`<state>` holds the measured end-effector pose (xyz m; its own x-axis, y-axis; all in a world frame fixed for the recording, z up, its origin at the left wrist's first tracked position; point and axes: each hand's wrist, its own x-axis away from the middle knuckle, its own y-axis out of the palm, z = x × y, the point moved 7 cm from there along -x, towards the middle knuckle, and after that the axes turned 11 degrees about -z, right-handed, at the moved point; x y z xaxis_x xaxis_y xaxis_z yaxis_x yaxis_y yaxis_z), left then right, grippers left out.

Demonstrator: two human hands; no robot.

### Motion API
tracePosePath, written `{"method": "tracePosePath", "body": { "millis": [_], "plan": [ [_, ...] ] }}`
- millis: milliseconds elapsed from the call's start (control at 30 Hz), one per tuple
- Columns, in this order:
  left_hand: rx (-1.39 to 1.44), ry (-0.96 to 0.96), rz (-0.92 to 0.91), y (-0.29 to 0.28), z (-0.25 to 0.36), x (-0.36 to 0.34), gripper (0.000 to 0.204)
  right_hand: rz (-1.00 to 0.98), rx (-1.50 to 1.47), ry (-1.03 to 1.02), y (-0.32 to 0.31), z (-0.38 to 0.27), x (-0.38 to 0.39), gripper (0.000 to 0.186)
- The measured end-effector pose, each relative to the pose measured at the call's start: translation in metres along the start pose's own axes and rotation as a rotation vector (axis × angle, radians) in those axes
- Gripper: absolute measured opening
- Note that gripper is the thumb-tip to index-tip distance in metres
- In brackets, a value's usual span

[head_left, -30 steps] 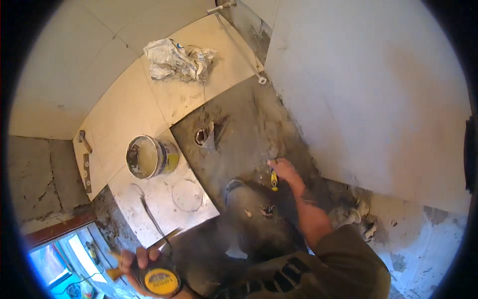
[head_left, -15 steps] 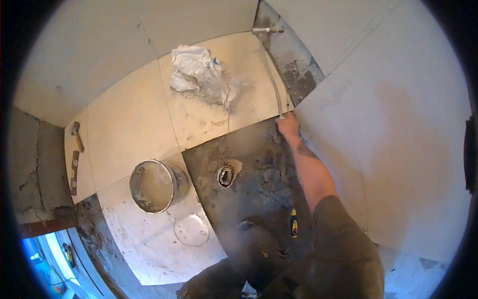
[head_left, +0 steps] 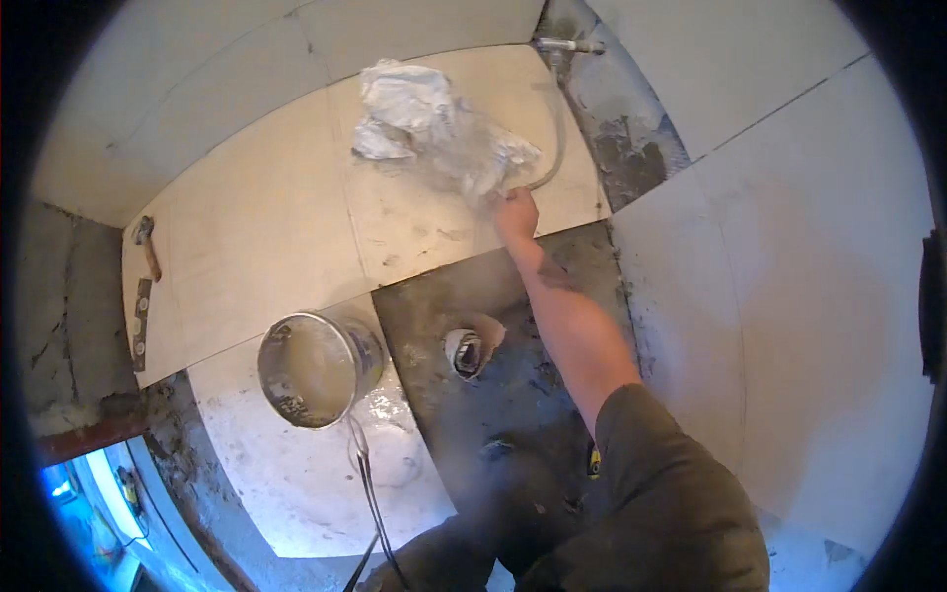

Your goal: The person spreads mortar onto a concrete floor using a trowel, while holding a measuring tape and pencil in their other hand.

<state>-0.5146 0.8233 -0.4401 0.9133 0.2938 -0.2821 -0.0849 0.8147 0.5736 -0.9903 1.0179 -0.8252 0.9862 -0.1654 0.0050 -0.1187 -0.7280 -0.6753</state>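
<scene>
My right hand [head_left: 515, 215] is closed on a thin grey hose [head_left: 558, 158], near its end, at the lower right edge of a crumpled white plastic bag [head_left: 409, 99]. From a pipe fitting [head_left: 570, 45] in the wall corner, the hose curves down to my fingers. A dusty haze hangs over the bag. Outside the view is my left hand. A metal bucket [head_left: 367, 357] with pale, cloudy liquid stands on a floor tile at left. Beside its lower rim, a looped metal rod, like a mixing whisk [head_left: 367, 483], reaches up from the lower edge.
Large cream tiles [head_left: 252, 247] cover the far floor. A bare dark patch [head_left: 434, 306] holds a round drain pipe opening [head_left: 466, 353]. A hammer [head_left: 148, 249] and a spirit level [head_left: 141, 326] lie at far left. A yellow-black tool [head_left: 594, 464] is partly behind my sleeve.
My right hand has moved left to the bag, bending the hose with it. The bag's right part now spreads further right. The looped metal rod has come into view beside the bucket.
</scene>
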Motion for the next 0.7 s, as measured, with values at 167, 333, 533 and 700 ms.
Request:
{"method": "tracePosePath", "body": {
  "millis": [167,333,533,700],
  "plan": [
    [-0.012,-0.003,0.002,0.004,0.003,0.014,0.022,-0.001,0.003,-0.153,-0.063,0.019,0.032,0.034],
    [0.023,-0.045,-0.134,0.011,0.009,0.017,0.021,-0.114,0.132,-0.318,-0.104,-0.007,0.004,0.021],
    [0.006,-0.025,-0.026,0.027,0.001,0.017,0.02,-0.235,-0.237,-0.332,-0.138,-0.079,-0.081,0.017],
    [-0.072,0.008,0.015,0.027,0.002,0.01,0.019,0.238,0.052,-0.462,-0.106,-0.151,-0.082,0.021]
  ]
}}
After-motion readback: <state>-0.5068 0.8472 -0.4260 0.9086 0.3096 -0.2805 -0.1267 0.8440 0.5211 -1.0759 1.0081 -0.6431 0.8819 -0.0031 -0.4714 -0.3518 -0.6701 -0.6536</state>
